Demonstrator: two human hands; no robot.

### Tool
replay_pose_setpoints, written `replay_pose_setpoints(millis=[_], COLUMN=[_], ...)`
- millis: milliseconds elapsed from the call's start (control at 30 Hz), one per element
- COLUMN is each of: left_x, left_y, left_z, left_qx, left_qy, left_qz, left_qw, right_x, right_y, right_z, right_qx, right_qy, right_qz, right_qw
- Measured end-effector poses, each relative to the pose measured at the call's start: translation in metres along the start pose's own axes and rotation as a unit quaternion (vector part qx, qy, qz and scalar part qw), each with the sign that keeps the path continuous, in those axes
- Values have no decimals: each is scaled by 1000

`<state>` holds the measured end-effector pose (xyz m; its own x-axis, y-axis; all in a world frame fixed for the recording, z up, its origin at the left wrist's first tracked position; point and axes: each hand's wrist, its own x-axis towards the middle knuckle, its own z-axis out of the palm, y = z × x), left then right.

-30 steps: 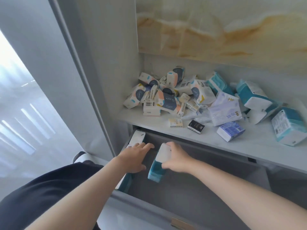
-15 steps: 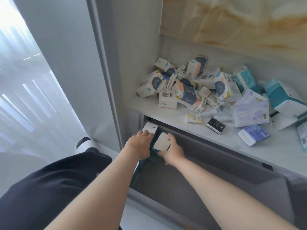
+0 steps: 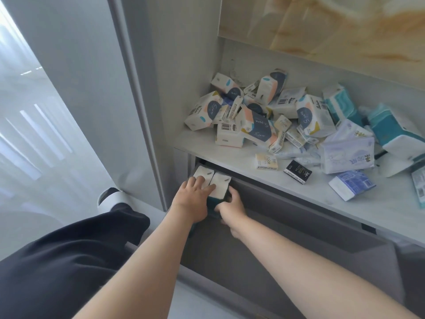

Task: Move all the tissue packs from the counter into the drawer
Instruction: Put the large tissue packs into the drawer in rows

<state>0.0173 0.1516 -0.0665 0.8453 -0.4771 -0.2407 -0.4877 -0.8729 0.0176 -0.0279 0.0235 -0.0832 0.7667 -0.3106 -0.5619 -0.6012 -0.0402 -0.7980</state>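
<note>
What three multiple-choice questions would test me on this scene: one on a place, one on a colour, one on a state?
1. Where are the two white-topped packs under the left hand? A in the drawer's back left corner; B on the floor; C on a chair.
2. What colour is the small pack beside the cream pack near the counter's front edge? A red; B green; C black.
3. The drawer is: A shut; B pulled open; C lifted out.

Answers:
1 A: they stand inside it against the left wall, and the right hand grips one by its side.
2 C: its wrapper is black with pale print.
3 B: its grey floor shows below the counter.
</note>
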Motion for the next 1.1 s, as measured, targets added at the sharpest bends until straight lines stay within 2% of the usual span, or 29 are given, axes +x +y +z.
replay_pose_setpoints(millis=[100,167,267,400,533,633,800,900,967,1100], left_x=[0,1,2,3,12,27,60,82,95,112], left_y=[3,9,26,67,133,192,293,353,388,442], left_z=[-5,-14,-31,-59,-98,-130,-163,-172,-173,-170], left_qx=[-22,-37,-75,-197,-285,-295,-299,-280,-261,-265], left_qy=[-14,-6,51,120,139,149,115,94,74,25], left_qz=[-6,-15,-17,28,72,103,148,171,175,197], left_qw=[1000,999,996,973,946,938,936,940,947,944], right_x=[-4,-6,-14,-33,-48,-50,-62,-62,-58,-49], right_y=[-3,-6,-17,-41,-72,-80,-61,-43,-35,-26], right_z=[-21,-40,-73,-133,-210,-286,-412,-461,-475,-488], right_qx=[-66,-107,-145,-184,-189,-258,-343,-380,-378,-338], right_qy=[-64,-77,-64,-58,13,96,222,303,320,291], right_qz=[-25,-49,-77,-132,-183,-211,-162,-139,-122,-100], right_qw=[995,990,984,972,965,938,898,863,861,889])
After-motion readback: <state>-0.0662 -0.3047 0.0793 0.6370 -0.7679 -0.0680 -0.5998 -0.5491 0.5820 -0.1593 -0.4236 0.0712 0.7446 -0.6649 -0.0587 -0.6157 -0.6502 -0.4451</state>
